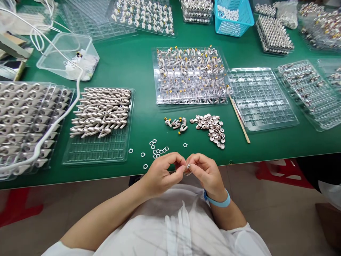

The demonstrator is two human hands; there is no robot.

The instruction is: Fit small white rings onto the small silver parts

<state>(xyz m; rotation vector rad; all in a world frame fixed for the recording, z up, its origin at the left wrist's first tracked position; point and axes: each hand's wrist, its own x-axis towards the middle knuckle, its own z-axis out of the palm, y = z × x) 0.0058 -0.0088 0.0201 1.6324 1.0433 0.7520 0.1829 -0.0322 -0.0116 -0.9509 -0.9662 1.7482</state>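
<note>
My left hand (167,173) and my right hand (205,174) meet fingertip to fingertip just off the table's front edge. Pinched between them is a small silvery part (188,166), mostly covered by the fingers, so its exact kind cannot be made out. Both hands are closed on it. On the green table beyond lie several white rings with small tabs (160,151). Behind these sits a little group of curved grey parts with yellow tabs (176,123). To its right is a heap of small silvery cup-shaped caps (211,128).
Clear plastic trays of yellow-tabbed parts (190,76) are stacked ahead. Long silvery parts (102,112) fill a tray at left, near a white cable (57,122). A wooden stick (241,122) lies beside a clear tray (263,99). A blue basket (234,26) stands at the back.
</note>
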